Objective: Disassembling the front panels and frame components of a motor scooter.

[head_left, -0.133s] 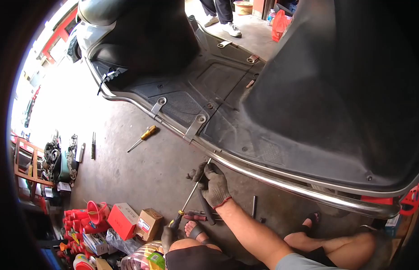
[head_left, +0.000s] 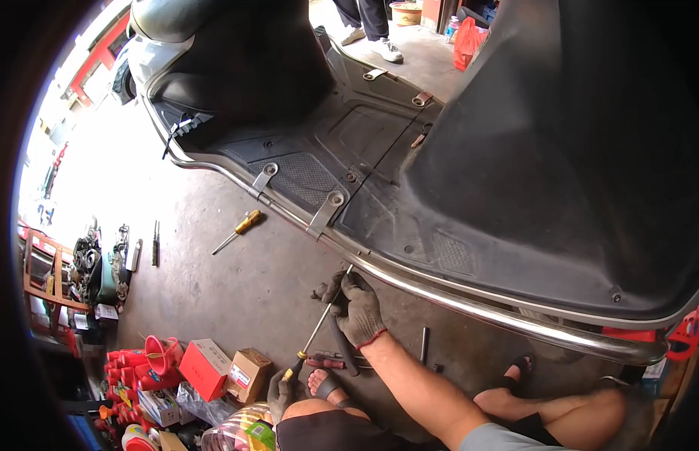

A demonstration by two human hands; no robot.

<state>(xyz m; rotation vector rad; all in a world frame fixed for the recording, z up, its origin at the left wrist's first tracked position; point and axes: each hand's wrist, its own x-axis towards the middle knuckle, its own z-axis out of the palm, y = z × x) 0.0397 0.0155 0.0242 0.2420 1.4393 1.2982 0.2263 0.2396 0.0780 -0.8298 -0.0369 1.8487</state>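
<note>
My gloved left hand (head_left: 280, 395) is closed on the yellow-and-black handle of a long screwdriver (head_left: 315, 331) at the lower middle. My gloved right hand (head_left: 357, 312) is closed round that screwdriver's shaft near its upper end, just below the chrome side rail (head_left: 439, 293) of a scooter. Metal clamps (head_left: 323, 214) cross from the rail onto the black footboard (head_left: 372, 143). Whether the screwdriver's tip touches anything is too small to tell. Beneath my right arm lie a red-handled tool (head_left: 325, 362), a dark bar and a black tube (head_left: 424, 342).
A second yellow screwdriver (head_left: 248, 222) and a thin tool (head_left: 155, 248) lie on the floor. Red plastic items (head_left: 128, 376), boxes (head_left: 204, 368) and machine parts (head_left: 101, 270) crowd the left. A person's legs (head_left: 372, 30) stand beyond the scooter, near a red bag (head_left: 466, 49).
</note>
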